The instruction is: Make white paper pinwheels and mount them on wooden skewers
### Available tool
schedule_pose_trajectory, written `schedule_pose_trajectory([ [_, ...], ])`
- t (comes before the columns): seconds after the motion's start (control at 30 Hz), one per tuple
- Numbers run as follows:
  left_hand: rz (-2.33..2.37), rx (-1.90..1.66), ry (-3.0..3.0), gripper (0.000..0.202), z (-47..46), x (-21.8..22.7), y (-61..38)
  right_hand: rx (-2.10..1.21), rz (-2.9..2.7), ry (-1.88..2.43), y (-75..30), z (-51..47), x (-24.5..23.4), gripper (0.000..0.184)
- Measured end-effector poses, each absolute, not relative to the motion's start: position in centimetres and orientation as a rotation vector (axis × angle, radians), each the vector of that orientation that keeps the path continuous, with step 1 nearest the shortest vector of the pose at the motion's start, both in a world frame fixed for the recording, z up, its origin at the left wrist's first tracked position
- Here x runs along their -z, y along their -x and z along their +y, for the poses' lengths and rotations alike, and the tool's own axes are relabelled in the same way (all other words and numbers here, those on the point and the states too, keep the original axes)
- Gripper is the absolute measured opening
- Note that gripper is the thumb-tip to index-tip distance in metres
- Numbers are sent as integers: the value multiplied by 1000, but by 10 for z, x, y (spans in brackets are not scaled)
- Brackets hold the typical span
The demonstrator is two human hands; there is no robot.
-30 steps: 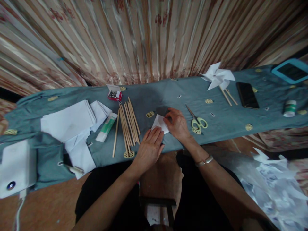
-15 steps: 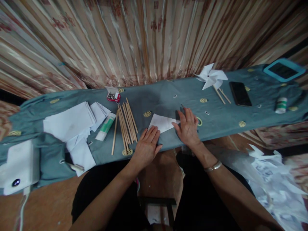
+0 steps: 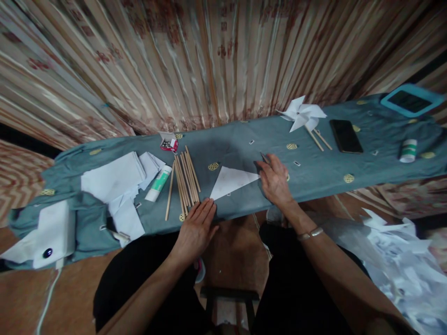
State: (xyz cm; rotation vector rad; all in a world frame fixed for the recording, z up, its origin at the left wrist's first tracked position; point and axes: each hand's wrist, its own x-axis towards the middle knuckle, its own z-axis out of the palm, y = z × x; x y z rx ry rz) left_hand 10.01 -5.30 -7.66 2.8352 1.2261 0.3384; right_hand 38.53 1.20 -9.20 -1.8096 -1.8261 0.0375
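Observation:
A folded white paper triangle (image 3: 232, 180) lies flat on the cloth between my hands. My left hand (image 3: 197, 225) rests palm down at the table's front edge, fingers stretched, its fingertips by the paper's lower left corner. At the paper's right point is my right hand (image 3: 274, 179), fingers curled around a pair of scissors. Only the grey blade tip (image 3: 264, 158) and a bit of the yellow-green handle (image 3: 288, 177) show; the palm hides the rest. Wooden sticks (image 3: 185, 179) lie in a bundle just beyond my left hand.
Left of the sticks are a glue stick (image 3: 158, 183), a small red box of pins (image 3: 169, 143) and stacked white paper (image 3: 113, 177). A paper pinwheel (image 3: 303, 114), a phone (image 3: 345, 136) and another glue stick (image 3: 408, 151) lie right. A bag of paper scraps (image 3: 394, 260) stands below.
My left hand has slid left and toward me, off most of the paper, uncovering its lower left corner. My right hand stays near the paper's right point, its fingers more curled.

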Motion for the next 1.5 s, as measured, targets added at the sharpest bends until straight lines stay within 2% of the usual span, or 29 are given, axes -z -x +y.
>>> schedule_pose_trajectory([
  [0.17, 1249, -353, -2813, 39, -51, 76, -102, -166, -1942, 1659, -384, 9, 88, 38],
  [0.3, 1251, -282, -2809, 43, -54, 75, -103, -206, -1970, 1601, -384, 8, 91, 39],
  [0.43, 1249, -282, -2797, 45, -56, 77, -102, -283, -1894, 1544, -387, 9, 92, 28],
  [0.57, 1271, -395, -2750, 41, -52, 75, -102, -386, -1630, 1548, -399, 12, 83, 21],
  [0.7, 1288, -572, -2738, 47, -43, 63, -115, -295, -1309, 1723, -409, 6, 64, 22],
  [0.83, 1224, -737, -2761, 56, -34, 51, -139, -227, -1530, 1652, -389, -16, 53, 17],
  [1.1, 1192, -806, -2871, 50, -18, 53, -167, -443, -1887, 1429, -334, -57, 60, 23],
  [1.27, 1208, -843, -2886, 30, -11, 55, -168, -541, -1814, 1438, -334, -67, 63, 27],
  [1.37, 1223, -930, -2855, 16, -7, 53, -166, -537, -1840, 1429, -337, -71, 65, 32],
  [1.5, 1129, -932, -2828, 15, -3, 52, -163, -415, -2020, 1430, -347, -70, 66, 48],
])
